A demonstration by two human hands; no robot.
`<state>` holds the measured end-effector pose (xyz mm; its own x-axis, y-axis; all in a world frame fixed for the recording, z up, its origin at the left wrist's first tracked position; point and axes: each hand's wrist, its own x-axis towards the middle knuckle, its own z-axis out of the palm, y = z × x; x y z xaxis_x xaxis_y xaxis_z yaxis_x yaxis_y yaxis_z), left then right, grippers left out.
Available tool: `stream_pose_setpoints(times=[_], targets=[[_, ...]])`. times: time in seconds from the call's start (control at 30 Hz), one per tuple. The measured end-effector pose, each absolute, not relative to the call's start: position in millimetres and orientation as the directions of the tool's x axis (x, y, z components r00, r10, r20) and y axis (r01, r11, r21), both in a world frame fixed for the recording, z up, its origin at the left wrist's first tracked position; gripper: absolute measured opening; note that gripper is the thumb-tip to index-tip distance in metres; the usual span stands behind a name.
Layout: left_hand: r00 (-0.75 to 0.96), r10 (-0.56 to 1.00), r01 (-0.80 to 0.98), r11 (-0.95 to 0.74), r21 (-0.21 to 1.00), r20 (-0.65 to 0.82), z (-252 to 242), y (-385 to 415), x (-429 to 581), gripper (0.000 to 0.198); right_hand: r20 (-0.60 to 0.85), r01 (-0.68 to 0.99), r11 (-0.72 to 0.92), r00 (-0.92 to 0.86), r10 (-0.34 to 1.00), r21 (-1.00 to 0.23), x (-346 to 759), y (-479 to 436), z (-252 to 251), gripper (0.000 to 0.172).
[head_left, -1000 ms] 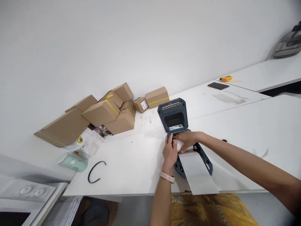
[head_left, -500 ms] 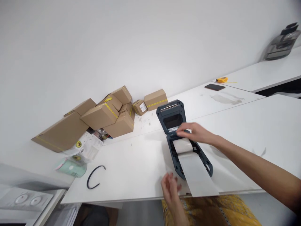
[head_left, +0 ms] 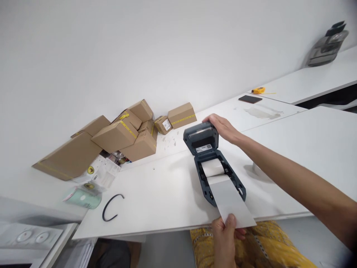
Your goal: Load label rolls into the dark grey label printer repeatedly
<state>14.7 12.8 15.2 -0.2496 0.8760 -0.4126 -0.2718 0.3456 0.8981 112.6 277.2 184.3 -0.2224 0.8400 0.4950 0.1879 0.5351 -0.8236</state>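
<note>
A dark blue label printer (head_left: 233, 177) stands with its lid (head_left: 199, 139) raised and tilted forward. My right hand (head_left: 222, 127) grips the lid's upper right edge, fingers over the top. Inside the body lies a white label roll (head_left: 212, 168). Its strip of labels (head_left: 232, 197) runs out over the printer's front, past the table edge. My left hand (head_left: 225, 232) pinches the strip's free end, thumb on top and fingers beneath.
Cardboard boxes (head_left: 115, 136) are piled at the back left, with plastic packets (head_left: 104, 175) in front. A black headband (head_left: 107, 208) lies near the table's front edge. Farther right are a dark phone (head_left: 250, 99) and a yellow tape measure (head_left: 258, 90). Something white is partly hidden behind my right forearm.
My right hand has moved from above the roll up to the lid, which now leans farther forward. My left hand has moved right and taken hold of the label strip's end.
</note>
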Motion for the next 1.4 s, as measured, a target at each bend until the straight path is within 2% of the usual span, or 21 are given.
stream_pose_setpoints(times=[0.1, 0.17, 0.33, 0.4, 0.57, 0.63, 0.7, 0.73, 0.83, 0.87, 0.93, 1.0, 1.1, 1.27, 1.4], targets=[[-0.266, 0.872, -0.245, 0.352, 0.904, -0.411, 8, 12, 13, 0.079, 0.526, 0.125, 0.56, -0.227, 0.82, -0.819, 129, 225, 147, 0.038], [-0.267, 0.869, -0.215, 0.367, 0.905, -0.416, 7, 13, 12, 0.079, 0.608, 0.092, 0.642, -0.246, 0.755, -0.761, 140, 193, 117, 0.03], [-0.248, 0.875, -0.153, 0.389, 0.908, -0.417, 12, 14, 10, 0.078, 0.627, 0.195, 0.694, -0.314, 0.713, -0.693, 153, 144, 55, 0.028], [-0.247, 0.876, -0.146, 0.39, 0.909, -0.415, 14, 14, 10, 0.077, 0.609, 0.215, 0.672, -0.296, 0.736, -0.709, 153, 135, 40, 0.029], [-0.238, 0.887, -0.139, 0.372, 0.918, -0.396, 8, 13, 12, 0.077, 0.628, 0.185, 0.634, -0.098, 0.772, -0.751, 143, 123, 20, 0.024], [-0.242, 0.902, -0.065, 0.352, 0.934, -0.357, 4, 10, 8, 0.074, 0.604, 0.179, 0.605, -0.064, 0.794, -0.776, 138, 120, 16, 0.02], [-0.338, 0.904, 0.085, 0.307, 0.948, -0.262, 2, 9, 0, 0.072, 0.512, 0.151, 0.509, -0.017, 0.859, -0.848, 135, 119, 13, 0.016], [-0.416, 0.889, 0.161, 0.278, 0.947, -0.19, 3, 9, -6, 0.07, 0.433, 0.117, 0.428, 0.017, 0.901, -0.896, 134, 119, 11, 0.021], [-0.593, 0.805, 0.255, 0.173, 0.951, 0.013, 14, 22, -24, 0.063, 0.116, -0.017, 0.116, 0.008, 0.993, -0.993, 134, 120, 5, 0.061], [-0.597, 0.801, 0.241, 0.132, 0.962, 0.04, 20, 30, -28, 0.065, 0.033, -0.038, 0.032, -0.033, 0.999, -0.999, 135, 122, 2, 0.071], [-0.533, 0.846, 0.169, 0.091, 0.981, 0.014, 31, 47, -33, 0.081, -0.053, -0.023, -0.056, -0.104, 0.993, -0.998, 138, 124, -2, 0.079], [-0.398, 0.915, 0.049, 0.094, 0.994, -0.067, 38, 63, -33, 0.092, -0.063, 0.006, -0.063, -0.127, 0.99, -0.998, 141, 125, -5, 0.079], [-0.27, 0.957, -0.086, 0.085, 0.993, -0.105, 38, 73, -27, 0.093, -0.064, 0.0, -0.065, -0.156, 0.986, -0.998, 144, 126, -8, 0.076], [-0.323, 0.939, -0.048, 0.104, 0.993, -0.114, 30, 70, -21, 0.087, -0.064, -0.041, -0.073, -0.184, 0.981, -0.996, 147, 127, -6, 0.079], [-0.38, 0.911, -0.03, 0.163, 0.986, -0.162, 30, 71, -17, 0.099, -0.074, -0.045, -0.084, -0.192, 0.979, -0.995, 146, 127, -4, 0.08]])
